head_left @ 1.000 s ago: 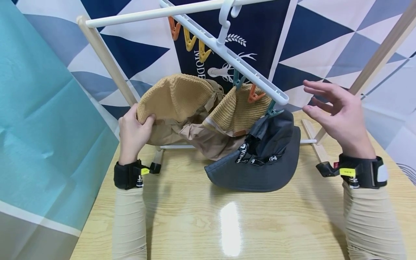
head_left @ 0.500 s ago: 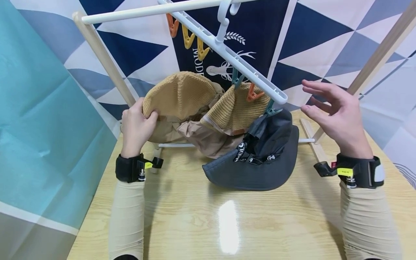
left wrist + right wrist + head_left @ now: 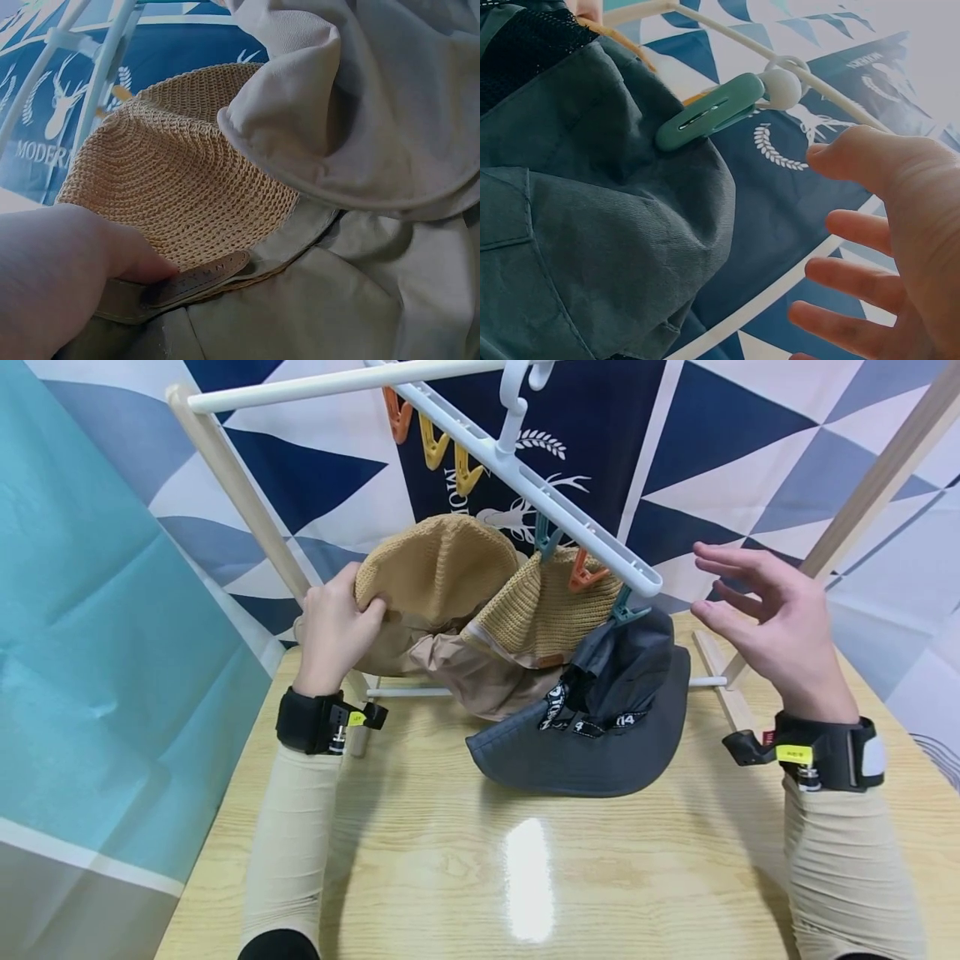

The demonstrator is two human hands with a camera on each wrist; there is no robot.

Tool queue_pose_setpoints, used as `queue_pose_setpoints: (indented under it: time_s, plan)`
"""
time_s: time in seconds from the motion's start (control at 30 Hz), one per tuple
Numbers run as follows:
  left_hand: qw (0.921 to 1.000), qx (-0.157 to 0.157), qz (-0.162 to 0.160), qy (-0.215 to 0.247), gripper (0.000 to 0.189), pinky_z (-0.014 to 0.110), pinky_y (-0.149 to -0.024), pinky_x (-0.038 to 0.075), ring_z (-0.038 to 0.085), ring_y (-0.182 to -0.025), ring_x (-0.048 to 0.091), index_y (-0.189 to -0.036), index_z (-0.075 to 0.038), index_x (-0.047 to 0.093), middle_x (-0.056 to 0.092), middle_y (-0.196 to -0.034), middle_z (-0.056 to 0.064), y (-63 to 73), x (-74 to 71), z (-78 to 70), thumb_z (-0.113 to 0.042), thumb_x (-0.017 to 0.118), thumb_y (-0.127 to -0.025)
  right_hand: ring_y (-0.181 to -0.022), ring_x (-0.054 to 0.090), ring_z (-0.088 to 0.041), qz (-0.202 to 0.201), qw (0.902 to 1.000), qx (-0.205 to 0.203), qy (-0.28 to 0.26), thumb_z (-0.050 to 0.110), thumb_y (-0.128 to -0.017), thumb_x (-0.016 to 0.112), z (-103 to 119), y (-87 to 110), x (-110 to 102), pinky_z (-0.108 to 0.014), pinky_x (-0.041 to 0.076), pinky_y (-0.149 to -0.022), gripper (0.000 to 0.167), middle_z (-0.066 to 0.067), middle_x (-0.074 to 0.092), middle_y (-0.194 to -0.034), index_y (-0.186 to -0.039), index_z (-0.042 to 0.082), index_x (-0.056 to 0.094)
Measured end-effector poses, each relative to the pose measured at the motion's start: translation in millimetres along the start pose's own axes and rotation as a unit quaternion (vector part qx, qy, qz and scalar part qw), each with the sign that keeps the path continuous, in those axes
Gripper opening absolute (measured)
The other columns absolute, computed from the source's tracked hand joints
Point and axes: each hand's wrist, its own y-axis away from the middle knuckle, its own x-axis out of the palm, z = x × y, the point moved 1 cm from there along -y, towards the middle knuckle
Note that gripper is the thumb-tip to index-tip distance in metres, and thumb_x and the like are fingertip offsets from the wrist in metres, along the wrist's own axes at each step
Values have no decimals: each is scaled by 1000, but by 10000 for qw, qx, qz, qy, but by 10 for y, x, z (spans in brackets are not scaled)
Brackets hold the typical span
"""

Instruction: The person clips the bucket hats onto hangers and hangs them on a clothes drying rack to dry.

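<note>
My left hand pinches the edge of a tan woven hat with beige fabric below it. Its thumb lies by a brown leather tag in the left wrist view. To the right, another woven hat with beige cloth hangs from a teal clip and an orange clip. A dark grey brimmed hat hangs from a teal clip at the hanger's near end. My right hand is held in the air to the right of that hat, fingers apart and holding nothing.
A pale blue clip hanger hooks over the rack's white top bar. Orange and yellow clips dangle at its far end. Wooden rack posts stand on a wood table. Patterned cloth covers the back.
My left hand has moved up and to the right, bringing the held woven hat closer to the hanging one. My right hand has stayed nearly still.
</note>
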Motion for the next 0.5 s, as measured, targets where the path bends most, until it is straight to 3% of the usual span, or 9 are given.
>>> queue_pose_setpoints:
  time_s: [0.33, 0.5]
  plan:
    - [9996, 18, 258, -76, 34, 42, -66, 42, 44, -77, 70, -126, 5, 75, 81, -98, 27, -127, 57, -59, -7, 65, -96, -137, 69, -8, 39, 10000, 7, 10, -2, -96, 82, -3, 0, 18, -14, 53, -113, 60, 6, 73, -153, -153, 10, 70]
    - [9984, 37, 542, -171, 35, 40, -64, 43, 43, -79, 72, -129, 6, 74, 81, -104, 27, -179, 104, -55, -7, 64, -98, -137, 69, -9, 88, 10000, 6, -34, -3, -96, 82, 5, 1, 28, -12, 53, -112, 60, 6, 73, -154, -153, 9, 70]
